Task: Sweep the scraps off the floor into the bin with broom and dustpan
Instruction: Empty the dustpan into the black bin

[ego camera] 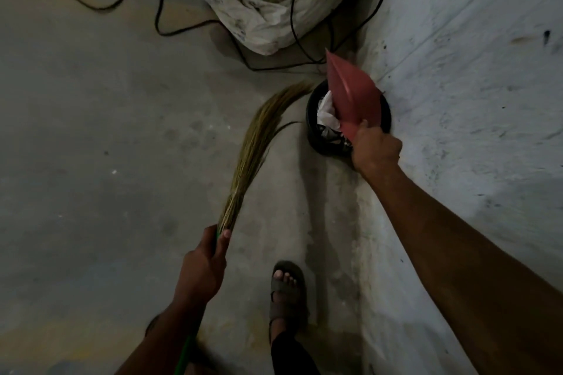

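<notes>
Right of centre, right hand (376, 148) curled tight round the rear edge of the red dustpan (355, 94), pan tilted steeply, long axis running up-frame from the grip, mouth over the black bin (313, 119) by the wall; white crumpled scraps (327, 113) inside. Lower centre, left hand (204, 265) wrapped round the broom (253, 149), bristles reaching up-right, tips just beside the bin; farther from it than the right

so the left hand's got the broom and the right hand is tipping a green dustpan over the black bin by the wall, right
Not quite: the dustpan is red, not green. The head view shows the right hand holding it tilted over the black bin by the wall, while the left hand grips the broom.
</notes>
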Available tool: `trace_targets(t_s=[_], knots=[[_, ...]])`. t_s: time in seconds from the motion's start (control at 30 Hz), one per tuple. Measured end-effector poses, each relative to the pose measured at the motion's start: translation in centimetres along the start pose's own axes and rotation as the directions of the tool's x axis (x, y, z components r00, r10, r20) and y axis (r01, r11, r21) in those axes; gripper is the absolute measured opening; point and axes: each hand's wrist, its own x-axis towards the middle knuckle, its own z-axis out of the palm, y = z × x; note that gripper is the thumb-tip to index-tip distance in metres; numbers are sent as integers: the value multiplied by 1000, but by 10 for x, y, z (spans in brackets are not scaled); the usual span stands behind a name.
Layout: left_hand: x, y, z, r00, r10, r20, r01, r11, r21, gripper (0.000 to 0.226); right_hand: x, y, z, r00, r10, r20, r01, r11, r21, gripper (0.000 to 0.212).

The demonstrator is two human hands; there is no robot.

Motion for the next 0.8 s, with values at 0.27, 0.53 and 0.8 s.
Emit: trace_targets(t_s=[0.27,0.53,0.8], knots=[[18,7,11,1000,-10,-29,10,1000,8,13,9,2,17,999,-21,24,22,998,-63,49],[19,16,3,1000,-13,0,13,1000,6,24,14,16,15,991,126,37,-130,976,172,98],[14,19,-18,999,-20,43,18,999,30,22,20,29,-1,994,-63,86,7,844,536,119]])
